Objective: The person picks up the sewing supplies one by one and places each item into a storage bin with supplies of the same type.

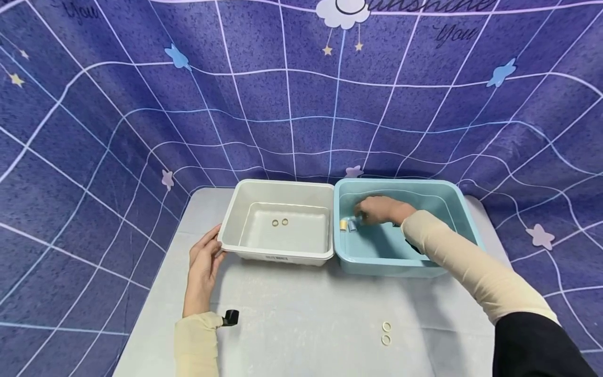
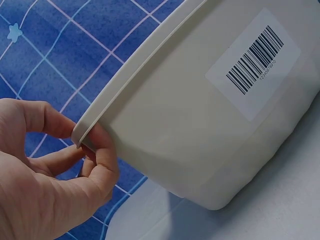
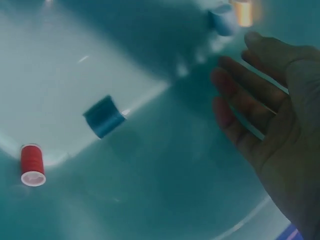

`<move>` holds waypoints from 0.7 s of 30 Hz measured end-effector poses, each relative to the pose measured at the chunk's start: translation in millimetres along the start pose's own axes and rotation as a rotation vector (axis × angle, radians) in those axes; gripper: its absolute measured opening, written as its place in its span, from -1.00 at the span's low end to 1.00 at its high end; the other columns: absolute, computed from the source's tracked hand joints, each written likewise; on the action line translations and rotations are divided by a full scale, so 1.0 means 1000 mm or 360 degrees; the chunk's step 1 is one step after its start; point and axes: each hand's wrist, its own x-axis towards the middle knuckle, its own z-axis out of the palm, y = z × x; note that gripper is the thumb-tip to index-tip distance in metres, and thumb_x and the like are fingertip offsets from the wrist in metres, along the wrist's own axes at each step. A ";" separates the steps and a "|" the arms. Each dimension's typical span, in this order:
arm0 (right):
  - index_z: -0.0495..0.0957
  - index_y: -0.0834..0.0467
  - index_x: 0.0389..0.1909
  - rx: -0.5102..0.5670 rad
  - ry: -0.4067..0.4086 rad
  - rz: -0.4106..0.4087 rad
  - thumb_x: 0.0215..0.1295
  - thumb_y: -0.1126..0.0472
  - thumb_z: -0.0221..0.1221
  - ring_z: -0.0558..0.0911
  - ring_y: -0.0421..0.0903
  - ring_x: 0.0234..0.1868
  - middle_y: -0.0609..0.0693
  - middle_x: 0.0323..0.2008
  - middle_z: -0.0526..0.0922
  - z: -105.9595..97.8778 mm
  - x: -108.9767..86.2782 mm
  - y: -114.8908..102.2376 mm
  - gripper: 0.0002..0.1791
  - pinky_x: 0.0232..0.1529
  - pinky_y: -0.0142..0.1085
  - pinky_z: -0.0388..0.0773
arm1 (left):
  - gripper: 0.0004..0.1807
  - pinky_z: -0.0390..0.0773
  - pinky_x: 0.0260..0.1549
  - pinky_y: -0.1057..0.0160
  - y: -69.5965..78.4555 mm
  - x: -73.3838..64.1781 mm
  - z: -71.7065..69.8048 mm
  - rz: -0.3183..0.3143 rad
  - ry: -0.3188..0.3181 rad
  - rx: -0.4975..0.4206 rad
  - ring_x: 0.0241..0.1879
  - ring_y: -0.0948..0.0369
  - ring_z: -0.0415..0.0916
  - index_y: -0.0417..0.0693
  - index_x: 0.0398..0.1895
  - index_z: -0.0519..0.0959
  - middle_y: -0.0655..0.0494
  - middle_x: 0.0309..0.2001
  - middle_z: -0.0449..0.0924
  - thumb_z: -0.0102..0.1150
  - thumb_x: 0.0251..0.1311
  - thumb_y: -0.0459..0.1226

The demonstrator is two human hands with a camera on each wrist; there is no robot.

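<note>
My left hand (image 1: 204, 259) pinches the rim of the white bin (image 1: 282, 257) at its near left corner; in the left wrist view the thumb and fingers (image 2: 102, 155) close round that lip. My right hand (image 1: 377, 209) reaches down inside the light blue bin (image 1: 386, 268), its fingers extended and nothing between them. Just past its fingertips lie a blue thread spool (image 3: 224, 20) and a yellow thread spool (image 3: 243, 12). Farther off in the right wrist view are a teal spool (image 3: 104, 117) and a red spool (image 3: 33, 165).
Two small rings (image 1: 285, 222) lie on the white bin's floor. Two pale rings (image 1: 386, 340) rest on the white table (image 1: 301, 324) in front. The bins stand side by side against a purple-blue gridded curtain (image 1: 301, 94). A barcode label (image 2: 255, 62) marks the white bin's side.
</note>
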 end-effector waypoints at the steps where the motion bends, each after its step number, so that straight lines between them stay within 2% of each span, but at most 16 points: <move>1: 0.70 0.23 -0.05 0.0040 -0.0010 0.0003 0.28 0.29 0.34 0.75 0.00 -0.15 0.10 -0.18 0.79 -0.003 -0.002 0.000 -0.77 -0.05 -0.06 0.74 | -0.37 0.71 -0.11 0.51 0.000 0.000 0.000 0.0004 -0.0003 -0.0005 0.14 0.31 0.61 -0.12 0.56 0.34 -0.01 0.42 0.42 -0.17 0.43 -0.52; 5: 0.68 0.27 0.01 0.0169 -0.0029 -0.0023 0.32 0.31 0.33 0.76 0.11 -0.03 0.20 -0.09 0.79 -0.016 -0.011 -0.001 -0.73 0.08 0.01 0.72 | -0.37 0.72 -0.08 0.50 0.000 0.000 -0.001 0.0021 -0.0018 -0.0013 0.12 0.34 0.63 -0.15 0.57 0.31 0.10 0.31 0.52 -0.17 0.43 -0.52; 9: 0.68 0.26 0.05 0.0213 -0.0035 -0.0024 0.37 0.28 0.31 0.74 0.13 0.05 0.22 -0.01 0.77 -0.026 -0.020 -0.002 -0.72 0.16 0.03 0.69 | -0.36 0.71 -0.05 0.49 0.001 0.000 -0.001 0.0021 -0.0023 -0.0022 0.10 0.35 0.65 -0.17 0.57 0.31 0.18 0.21 0.59 -0.17 0.43 -0.53; 13: 0.65 0.30 0.13 0.0281 -0.0027 0.0002 0.41 0.27 0.28 0.72 0.17 0.11 0.25 0.06 0.74 -0.035 -0.033 -0.003 -0.67 0.22 0.06 0.67 | -0.37 0.71 -0.04 0.49 0.000 0.000 -0.001 0.0015 -0.0014 -0.0027 0.11 0.34 0.64 -0.16 0.56 0.32 0.09 0.30 0.53 -0.18 0.43 -0.53; 17: 0.63 0.32 0.17 0.0373 0.0054 0.0066 0.43 0.28 0.26 0.72 0.16 0.06 0.26 0.03 0.75 -0.045 -0.050 -0.004 -0.65 0.18 0.07 0.68 | -0.37 0.72 -0.07 0.48 0.000 0.000 -0.001 0.0013 -0.0019 -0.0028 0.11 0.34 0.64 -0.14 0.57 0.32 -0.03 0.44 0.41 -0.17 0.43 -0.53; 21: 0.62 0.27 0.20 0.0423 0.0122 0.0151 0.47 0.24 0.25 0.73 0.07 0.03 0.20 0.04 0.76 -0.053 -0.070 -0.007 -0.64 0.13 0.02 0.70 | -0.36 0.73 -0.06 0.47 -0.001 0.000 -0.002 0.0017 -0.0014 -0.0031 0.10 0.33 0.65 -0.15 0.57 0.31 -0.01 0.42 0.45 -0.16 0.43 -0.53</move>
